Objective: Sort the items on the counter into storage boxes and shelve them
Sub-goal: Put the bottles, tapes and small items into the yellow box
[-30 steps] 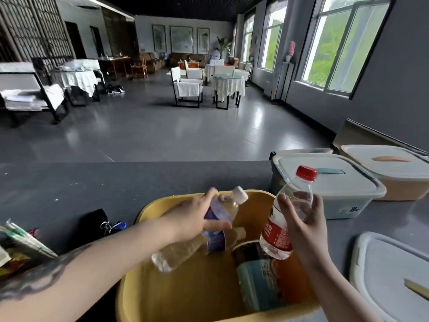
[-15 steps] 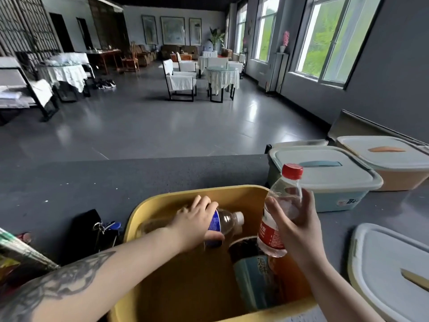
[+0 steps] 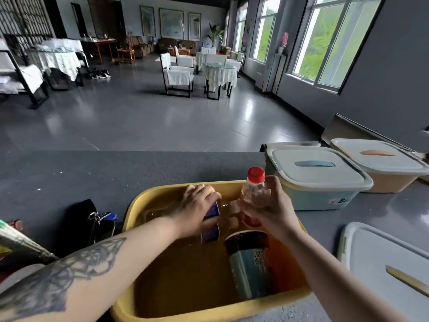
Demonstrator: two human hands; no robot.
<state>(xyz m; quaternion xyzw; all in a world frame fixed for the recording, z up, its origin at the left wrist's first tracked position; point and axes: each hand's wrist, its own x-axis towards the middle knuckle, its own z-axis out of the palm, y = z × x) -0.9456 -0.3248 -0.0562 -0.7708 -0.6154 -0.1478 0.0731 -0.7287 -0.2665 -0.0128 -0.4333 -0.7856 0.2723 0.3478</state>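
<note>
A yellow storage box [image 3: 139, 206] is shown on the grey bench [image 3: 69, 173], lid off. Inside it, at the far wall, a clear bottle with a blue label [image 3: 212, 220] is laid on its side and is grasped by the left hand [image 3: 197, 212], whose grip is curled over the label. A second bottle with a red cap [image 3: 254, 189] is held upright above the box's right half by the right hand [image 3: 270, 210], the grip wrapped round its body. A blue-and-black cup container [image 3: 249, 261] is seen lying in the box below the red-capped bottle. To the right, a blue lidded box [image 3: 320, 182] and a beige lidded box [image 3: 380, 166] are set side by side; a loose white lid [image 3: 376, 256] is placed nearer. Left of the yellow box, a black pouch with keys [image 3: 86, 219] is seen.
</note>
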